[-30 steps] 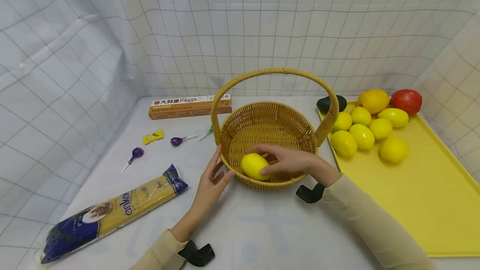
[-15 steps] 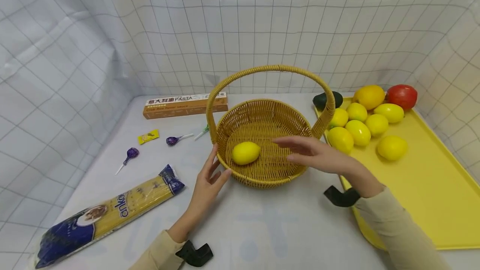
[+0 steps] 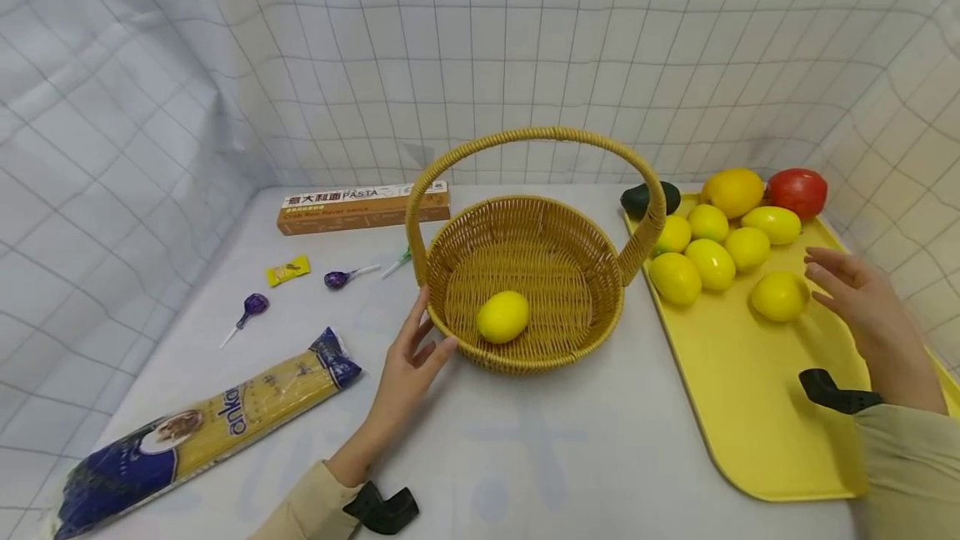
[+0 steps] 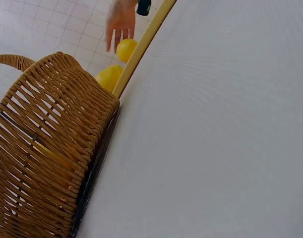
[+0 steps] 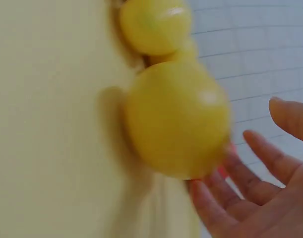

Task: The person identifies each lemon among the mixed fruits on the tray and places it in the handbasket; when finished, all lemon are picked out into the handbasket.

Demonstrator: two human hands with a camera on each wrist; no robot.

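A white counter point(image 3: 525, 457) carries everything, with a yellow tray point(image 3: 757, 407) along its right edge and a wicker basket point(image 3: 600, 307) with an arched handle near its middle. A long bag of spaghetti point(image 3: 202, 427) lies slanted towards the front left corner, and a brown pasta box point(image 3: 363, 207) lies along the back edge, just left of the basket handle. At the tray's back end sit a cluster of lemons point(image 3: 712, 261), an orange point(image 3: 732, 192), a red fruit point(image 3: 797, 192) and a dark avocado point(image 3: 645, 198) at the corner nearest the basket. The left hand point(image 3: 408, 365) rests on the counter with straight fingers touching the basket's front left wall, an open grip that holds nothing. The right hand point(image 3: 862, 311) hovers over the tray's right side, fingers spread and relaxed, its grip open, close beside the nearest lemon point(image 3: 778, 296), which lies apart from the cluster; the right wrist view shows the fingertips point(image 5: 285, 114) near that lemon but is too blurred to tell whether they touch. One lemon in the basket point(image 3: 502, 317) lies on the woven floor near the front left. Two purple lollipops point(image 3: 255, 307) and a small yellow sachet point(image 3: 288, 271) lie on the counter's left side, between the box and the spaghetti.
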